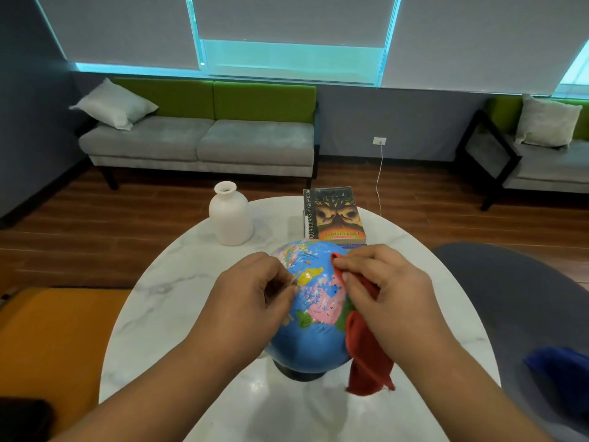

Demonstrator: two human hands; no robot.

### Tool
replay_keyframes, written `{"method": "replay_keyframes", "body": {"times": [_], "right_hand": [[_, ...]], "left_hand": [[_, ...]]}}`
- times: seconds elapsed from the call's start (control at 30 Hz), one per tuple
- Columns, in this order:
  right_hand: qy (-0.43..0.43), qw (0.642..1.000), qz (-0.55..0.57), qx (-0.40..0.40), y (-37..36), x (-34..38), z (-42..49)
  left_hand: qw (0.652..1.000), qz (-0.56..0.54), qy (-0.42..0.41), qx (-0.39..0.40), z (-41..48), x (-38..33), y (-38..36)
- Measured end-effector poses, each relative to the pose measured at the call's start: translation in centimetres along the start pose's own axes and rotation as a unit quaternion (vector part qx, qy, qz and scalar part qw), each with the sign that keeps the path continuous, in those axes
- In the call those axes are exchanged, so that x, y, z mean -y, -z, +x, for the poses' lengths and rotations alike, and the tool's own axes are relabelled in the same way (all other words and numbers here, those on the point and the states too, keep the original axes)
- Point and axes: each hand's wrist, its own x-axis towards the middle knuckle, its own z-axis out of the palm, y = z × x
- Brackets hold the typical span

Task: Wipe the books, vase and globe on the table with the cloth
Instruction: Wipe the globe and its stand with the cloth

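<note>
I am gripping the globe (314, 314) with my left hand (251, 295), fingers curled, presumably to stop it spinning, while my right hand (392, 291) is pinching the red cloth (366, 362) against it.

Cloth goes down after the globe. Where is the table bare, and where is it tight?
Bare marble on the table: the left side, between vase and left hand; the near edge below the globe; the right rim beyond the cloth in the right hand. Tight: the far side, where the books sit close behind the globe.
</note>
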Motion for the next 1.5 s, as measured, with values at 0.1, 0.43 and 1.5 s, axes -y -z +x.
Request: {"method": "replay_keyframes", "body": {"times": [0.1, 0.43, 1.5], "right_hand": [[0.063, 0.997, -0.015, 0.05, -0.9, 0.9, -0.8], [0.071, 0.995, -0.034, 0.065, -1.1, 1.1, -1.0], [0.039, 0.997, -0.033, 0.052, -0.7, 0.7, -0.6]], "left_hand": [[1.0, 0.003, -0.004, -0.002, 0.0, 0.2, 0.0], [1.0, 0.012, -0.01, 0.008, -0.1, 0.3, 0.2], [1.0, 0.013, 0.012, -0.015, -0.4, -1.0, -0.3]]}}
